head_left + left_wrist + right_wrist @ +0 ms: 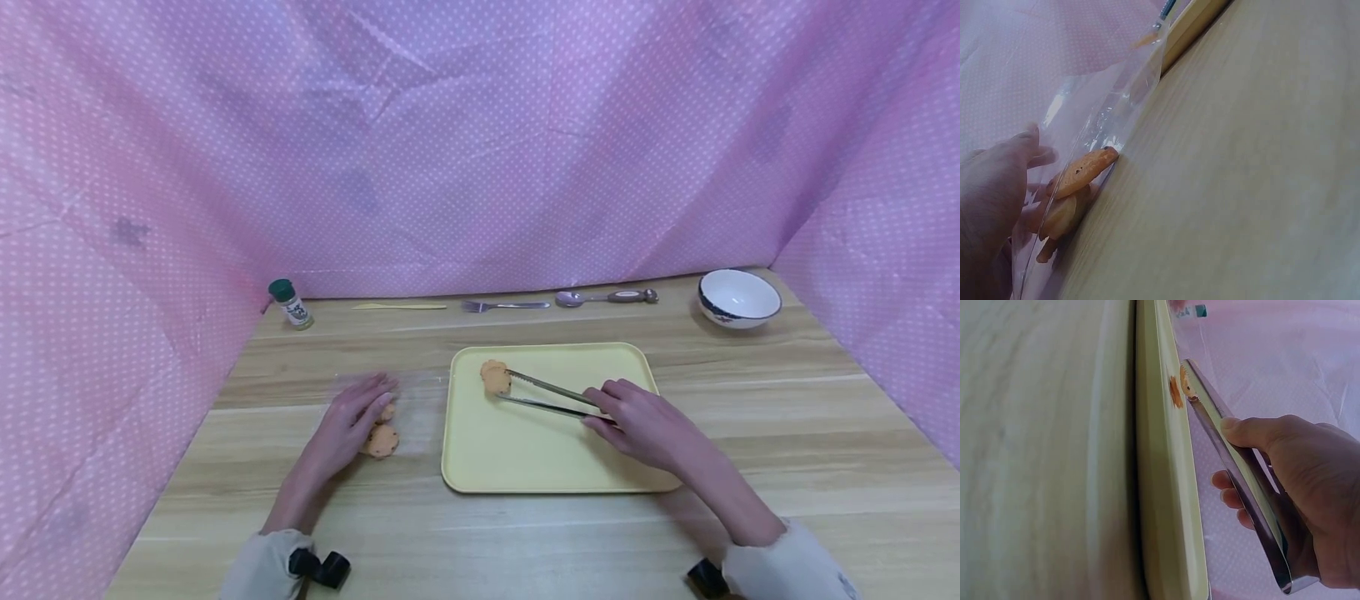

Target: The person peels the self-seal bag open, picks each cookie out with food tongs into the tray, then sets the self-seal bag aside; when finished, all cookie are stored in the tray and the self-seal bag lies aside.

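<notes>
My left hand (348, 425) holds the left part of a clear plastic bag (423, 408) on the table. Inside the bag, several cookies (1082, 175) with dark specks lie close by its thumb and fingers. My right hand (637, 425) grips metal tongs (555, 408) over a pale yellow tray (555, 462). Between the tong tips is a round cookie (497, 382). Just behind it, partly covered by it in the head view, another cookie (489, 367) lies on the tray. In the right wrist view the thumb presses one tong arm and the fingers curl around the other.
Along the back edge are a green-capped seasoning jar (292, 305), a thin gold-coloured utensil (399, 307), a fork (506, 307) and a spoon (607, 297). At the back right stands a white bowl (738, 296) with a dark rim. Pink dotted cloth (480, 167) hangs behind and beside the table.
</notes>
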Motion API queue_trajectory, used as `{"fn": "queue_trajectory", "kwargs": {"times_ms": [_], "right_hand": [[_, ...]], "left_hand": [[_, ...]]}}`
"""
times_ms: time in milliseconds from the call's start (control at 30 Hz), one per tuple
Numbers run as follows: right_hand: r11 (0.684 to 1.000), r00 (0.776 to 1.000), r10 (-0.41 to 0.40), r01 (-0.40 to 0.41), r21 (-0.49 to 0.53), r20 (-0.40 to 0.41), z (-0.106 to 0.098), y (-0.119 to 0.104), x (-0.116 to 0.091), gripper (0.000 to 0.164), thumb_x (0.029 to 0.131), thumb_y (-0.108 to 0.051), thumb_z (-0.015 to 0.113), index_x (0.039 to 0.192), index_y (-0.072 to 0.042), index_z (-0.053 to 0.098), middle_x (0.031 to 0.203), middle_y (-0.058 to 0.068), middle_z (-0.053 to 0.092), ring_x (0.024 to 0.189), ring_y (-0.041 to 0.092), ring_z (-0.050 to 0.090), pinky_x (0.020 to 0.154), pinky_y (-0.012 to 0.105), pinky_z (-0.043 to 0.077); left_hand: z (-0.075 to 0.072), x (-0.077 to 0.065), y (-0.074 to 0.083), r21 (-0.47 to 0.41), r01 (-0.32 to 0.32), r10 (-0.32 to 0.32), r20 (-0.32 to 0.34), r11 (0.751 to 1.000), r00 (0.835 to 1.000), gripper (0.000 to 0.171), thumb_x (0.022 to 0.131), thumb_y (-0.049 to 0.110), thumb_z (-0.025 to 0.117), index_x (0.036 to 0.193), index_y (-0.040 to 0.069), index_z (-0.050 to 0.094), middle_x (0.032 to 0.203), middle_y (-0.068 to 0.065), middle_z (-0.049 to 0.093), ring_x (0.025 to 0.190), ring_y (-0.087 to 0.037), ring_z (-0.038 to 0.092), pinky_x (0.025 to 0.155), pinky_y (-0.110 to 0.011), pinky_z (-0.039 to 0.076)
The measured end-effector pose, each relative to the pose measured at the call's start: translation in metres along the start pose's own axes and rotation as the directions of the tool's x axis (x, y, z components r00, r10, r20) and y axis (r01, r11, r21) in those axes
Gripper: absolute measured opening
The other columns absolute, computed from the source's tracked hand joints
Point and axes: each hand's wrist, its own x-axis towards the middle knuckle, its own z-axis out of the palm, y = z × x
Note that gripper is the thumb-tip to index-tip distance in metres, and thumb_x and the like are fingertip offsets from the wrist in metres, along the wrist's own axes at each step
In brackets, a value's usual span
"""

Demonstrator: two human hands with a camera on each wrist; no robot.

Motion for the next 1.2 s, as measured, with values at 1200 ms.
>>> {"fn": "queue_trajectory", "kwargs": {"times_ms": [1200], "right_hand": [[0.989,0.992,0.125,-0.122,-0.084,0.035,-0.01,0.015,-0.018,0.026,0.087,-0.012,0.083,0.108,-0.001,0.07,0.079,0.001,0.054,0.067,0.016,0.052,0.053,0.033,0.049]], "left_hand": [[0.0,0.0,0.002,-0.004,-0.02,0.02,0.001,1.0,1.0,0.032,0.108,0.014,0.056,0.135,0.001,0.067,0.148,-0.025,0.054,0.139,-0.042,0.048,0.114,-0.062,0.034]]}}
